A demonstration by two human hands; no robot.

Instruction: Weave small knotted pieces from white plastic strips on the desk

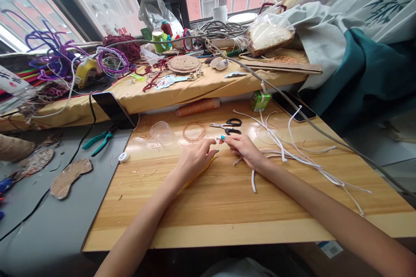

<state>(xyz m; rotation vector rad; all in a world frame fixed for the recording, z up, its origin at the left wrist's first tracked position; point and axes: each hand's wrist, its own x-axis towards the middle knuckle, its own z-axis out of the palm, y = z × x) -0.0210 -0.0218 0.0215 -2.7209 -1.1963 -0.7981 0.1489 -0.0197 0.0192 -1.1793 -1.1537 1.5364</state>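
My left hand (196,156) and my right hand (243,147) meet over the wooden table, fingertips almost touching. Thumb and forefinger of the right hand are pinched on a thin orange strand (221,142); its ends are too fine to follow. The left fingers are curled closed toward the same spot, and what they hold is too small to name. A yellow strip (200,172) shows under the left hand. Just beyond the hands lie black-handled scissors (232,126) and a coil of copper-coloured wire (194,132). White cords (276,137) spread beside and beneath my right forearm.
Behind stand a spool of orange thread (197,107), a clear plastic dish (161,132) and a green box (260,100). Teal-handled pliers (98,142) and a propped phone (112,110) are at left. A grey cable (292,101) crosses the right side. Craft supplies crowd the ledge (130,97).
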